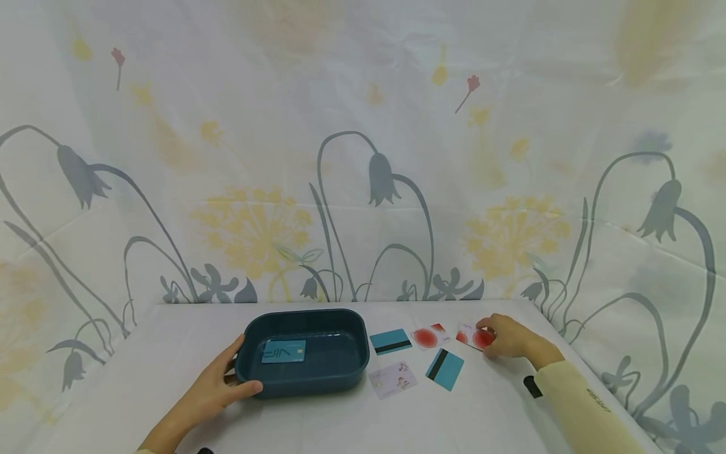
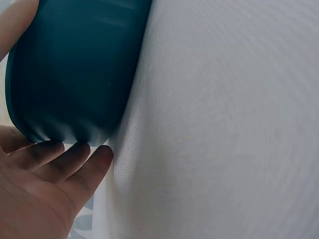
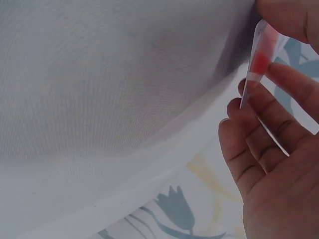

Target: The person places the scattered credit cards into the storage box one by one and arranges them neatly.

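A pale backdrop (image 1: 374,88) printed with drooping grey flowers and yellow blossoms stands behind a white-covered table (image 1: 317,425). On the table, left of centre, sits a dark teal tub (image 1: 306,386), rectangular with rounded corners. A person's left hand (image 1: 214,383) grips its left end, thumb on the near corner and fingers round the outer wall. The right hand (image 1: 512,339), well apart on the right, pinches a red-and-white card (image 1: 471,335) between thumb and fingers. Four other cards lie between tub and right hand: a pale pink card (image 1: 392,379) near the front, a blue striped card (image 1: 390,342) just beside the tub, a second blue card (image 1: 445,370) and another red-and-white one (image 1: 426,338). A lone blue card (image 1: 290,351) lies inside the tub.

The step in hand appears to be taking up the pinched card; the next move calls for a steady hold on its thin edges, clear of its neighbours.

The right wrist view shows fingertips behind the card, which the head view hides; whether its edge touches the table is hard to tell. The left wrist view shows fingertips against the tub's end. Only the head view shows the tub's contents.
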{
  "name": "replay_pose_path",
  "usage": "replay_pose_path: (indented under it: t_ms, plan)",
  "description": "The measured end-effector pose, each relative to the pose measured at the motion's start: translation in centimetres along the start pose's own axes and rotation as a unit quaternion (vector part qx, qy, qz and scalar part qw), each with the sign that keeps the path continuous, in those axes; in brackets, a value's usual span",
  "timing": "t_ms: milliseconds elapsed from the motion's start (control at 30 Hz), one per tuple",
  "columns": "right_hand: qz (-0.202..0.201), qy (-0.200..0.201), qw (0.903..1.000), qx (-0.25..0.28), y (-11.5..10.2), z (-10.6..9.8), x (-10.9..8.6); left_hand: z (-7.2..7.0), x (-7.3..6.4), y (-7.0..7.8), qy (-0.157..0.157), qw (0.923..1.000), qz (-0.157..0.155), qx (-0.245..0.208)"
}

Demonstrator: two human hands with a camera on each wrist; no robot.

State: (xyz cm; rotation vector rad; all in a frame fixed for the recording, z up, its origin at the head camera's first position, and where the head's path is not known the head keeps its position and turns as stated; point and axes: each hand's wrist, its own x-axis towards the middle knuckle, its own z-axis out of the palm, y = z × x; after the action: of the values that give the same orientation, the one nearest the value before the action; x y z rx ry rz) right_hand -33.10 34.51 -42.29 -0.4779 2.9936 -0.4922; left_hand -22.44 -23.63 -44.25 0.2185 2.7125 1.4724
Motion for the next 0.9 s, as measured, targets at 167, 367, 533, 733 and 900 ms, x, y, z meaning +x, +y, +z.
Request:
replay_pose_path:
  t_ms: [167,367,533,733,900]
  plan:
    - [-0.009,0.006,0.9999,-0.010,-0.1,0.1,0.1,0.0,0.0,-0.1,0.000,1.0000,0.001,0.002]
    - [-0.017,0.012,0.9996,-0.018,-0.1,0.1,0.1,0.0,0.1,-0.2,-0.001,1.0000,0.004,0.001]
    - [-0.015,0.015,0.9995,-0.023,0.1,0.2,0.1,0.0,0.1,-0.4,-0.002,1.0000,0.004,-0.005]
    - [-0.036,0.032,0.9985,-0.025,-0.2,-0.3,0.5,0.0,0.2,-0.4,0.002,1.0000,0.009,-0.002]
    - [-0.062,0.048,0.9966,-0.027,-0.9,-0.8,1.1,0.0,0.2,-0.4,0.004,0.9999,0.010,-0.002]
